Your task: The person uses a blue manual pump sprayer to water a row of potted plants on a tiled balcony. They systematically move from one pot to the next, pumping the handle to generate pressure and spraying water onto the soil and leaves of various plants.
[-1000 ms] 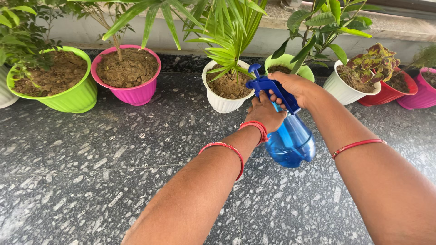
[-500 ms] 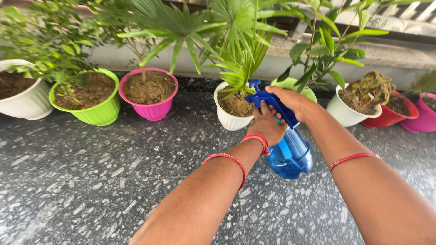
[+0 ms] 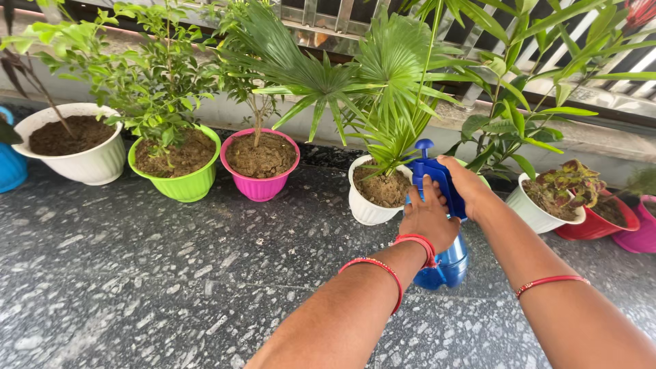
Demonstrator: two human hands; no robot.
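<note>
Gripping the blue spray bottle (image 3: 441,225) with both hands, right hand (image 3: 465,188) and left hand (image 3: 427,219) clamped at its pump head, nozzle at 11 o'clock toward the white palm pot (image 3: 365,205); soil looks dry, so watering seems barely begun.

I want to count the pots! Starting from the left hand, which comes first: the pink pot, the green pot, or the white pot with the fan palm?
In the head view, counting from the left hand on the blue spray bottle:
1. White pot with the fan palm, just left of the hand.
2. Pink pot, further left.
3. Green pot, farthest left of the three.
</note>
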